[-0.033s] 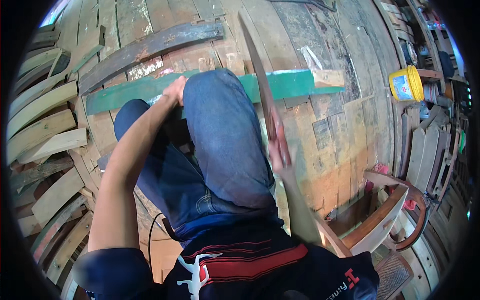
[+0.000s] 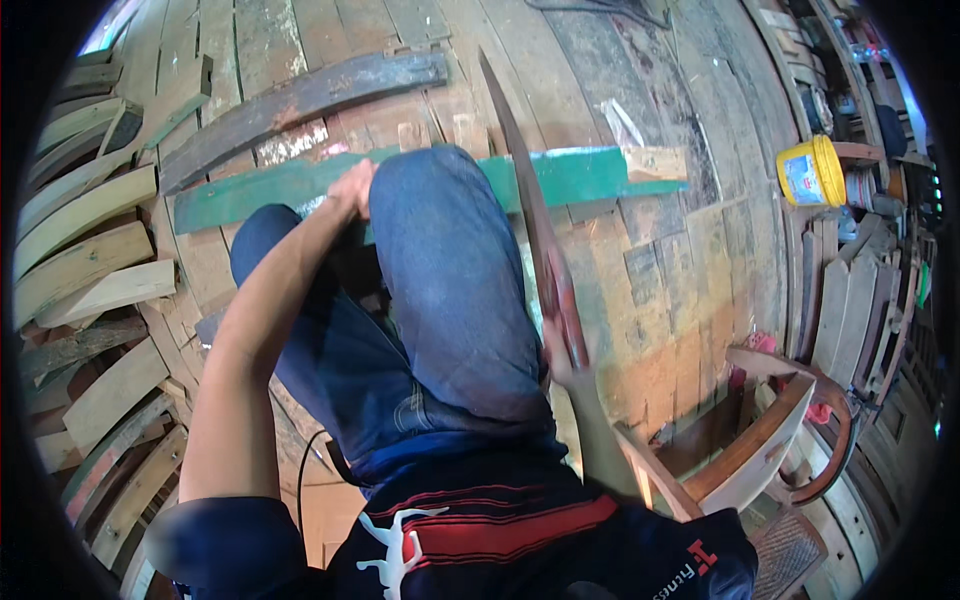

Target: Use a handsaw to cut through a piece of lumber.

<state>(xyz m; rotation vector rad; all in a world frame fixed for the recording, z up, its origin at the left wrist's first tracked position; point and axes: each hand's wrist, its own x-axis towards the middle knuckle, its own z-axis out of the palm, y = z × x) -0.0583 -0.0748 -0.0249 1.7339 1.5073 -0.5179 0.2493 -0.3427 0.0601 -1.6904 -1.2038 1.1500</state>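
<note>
A handsaw (image 2: 529, 185) lies with its long blade across a green painted board (image 2: 585, 172), its narrow tip pointing away from me. The saw's reddish-brown handle is in my right hand (image 2: 562, 355), which is closed round it and slightly blurred. Left of my raised knee, my left hand (image 2: 350, 188) grips the same board from above; the knee hides part of its fingers. My knee also covers the board's middle. Bare wood shows at the board's right end, where a pale wooden piece (image 2: 655, 164) sits.
Beyond the board lies a dark curved plank (image 2: 300, 105). Curved wood pieces (image 2: 95, 250) are stacked along the left. At the right stand a yellow bucket (image 2: 810, 170) and a wooden chair-like frame (image 2: 750, 440). Worn planks (image 2: 690, 290) form the floor.
The saw and my right hand have slid back a little toward me. My left hand keeps its place on the board.
</note>
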